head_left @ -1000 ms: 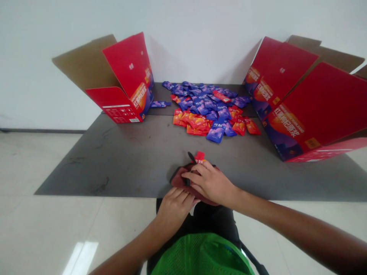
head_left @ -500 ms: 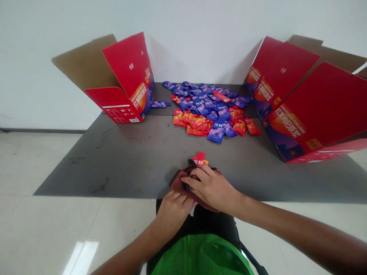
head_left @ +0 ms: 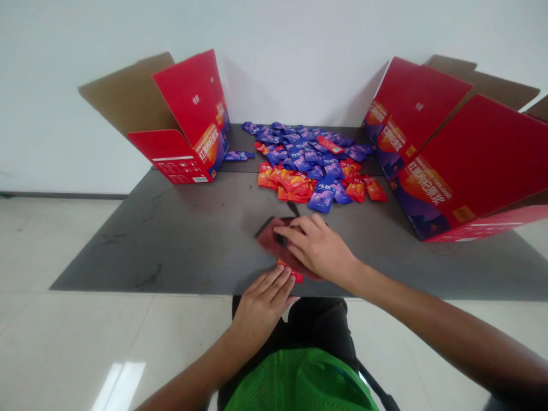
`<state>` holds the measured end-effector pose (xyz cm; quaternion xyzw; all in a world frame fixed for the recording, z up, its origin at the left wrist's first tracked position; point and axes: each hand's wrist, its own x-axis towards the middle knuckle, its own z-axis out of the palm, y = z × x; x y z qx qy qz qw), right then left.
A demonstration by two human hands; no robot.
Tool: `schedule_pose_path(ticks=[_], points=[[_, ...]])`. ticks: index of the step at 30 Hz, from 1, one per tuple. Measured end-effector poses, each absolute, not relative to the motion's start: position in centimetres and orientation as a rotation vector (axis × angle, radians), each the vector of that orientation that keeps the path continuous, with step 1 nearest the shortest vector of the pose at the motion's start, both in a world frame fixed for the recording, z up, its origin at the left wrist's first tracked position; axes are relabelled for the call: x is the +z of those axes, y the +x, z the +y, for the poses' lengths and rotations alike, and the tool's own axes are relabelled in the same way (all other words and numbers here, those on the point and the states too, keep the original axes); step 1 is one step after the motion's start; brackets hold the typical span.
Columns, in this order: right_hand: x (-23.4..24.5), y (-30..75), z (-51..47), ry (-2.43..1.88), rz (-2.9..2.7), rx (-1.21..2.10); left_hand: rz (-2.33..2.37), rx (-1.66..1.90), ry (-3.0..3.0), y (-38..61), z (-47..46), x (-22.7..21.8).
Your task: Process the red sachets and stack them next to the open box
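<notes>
My right hand (head_left: 319, 251) is closed on a reddish-brown cloth (head_left: 270, 237) with a dark border and a black tab at its far side. The cloth lies bunched on the grey table, partly under the hand. Just below it, a red sachet (head_left: 295, 275) lies at the table's front edge, partly covered by the cloth and by my left hand (head_left: 263, 305). The left fingers are close together and hold the sachet down against the tabletop. Beyond both hands lies a heap of purple sachets (head_left: 322, 194) and red-orange sachets (head_left: 295, 182).
An open red carton (head_left: 188, 120) stands at the left of the grey table (head_left: 184, 240). More open red cartons (head_left: 445, 165) stand at the right. One purple sachet (head_left: 237, 156) lies beside the left carton. A white wall rises behind the table.
My right hand has moved the cloth away from me, off the front edge. The red sachet is now on the near side of the cloth, under my left fingers.
</notes>
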<state>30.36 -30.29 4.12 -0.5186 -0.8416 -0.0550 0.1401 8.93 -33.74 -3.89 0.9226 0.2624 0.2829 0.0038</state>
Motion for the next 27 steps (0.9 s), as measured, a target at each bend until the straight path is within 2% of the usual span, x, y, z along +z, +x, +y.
schedule_pose_path(ticks=[3, 7, 13, 17, 21, 27], points=[[2.5, 29.1, -33.0, -1.366, -2.510, -0.047, 0.857, 0.830, 2.856, 8.9, -33.8, -3.7], [0.6, 30.9, -29.9, -1.459, -2.477, -0.075, 0.816, 0.871, 2.907, 8.8, -33.7, -3.7], [3.0, 33.5, -24.1, -1.659, -2.437, -0.273, 0.821, 0.870, 2.905, 8.8, -33.6, -4.0], [4.8, 30.8, -28.2, -1.511, -2.402, -0.237, 0.820, 0.906, 2.888, 8.9, -33.7, -4.2], [3.0, 28.8, -32.4, -1.338, -2.545, -0.085, 0.870, 0.890, 2.847, 8.8, -33.8, -4.2], [0.8, 32.8, -26.0, -1.616, -2.448, -0.160, 0.797, 0.904, 2.896, 8.8, -33.6, -4.1]])
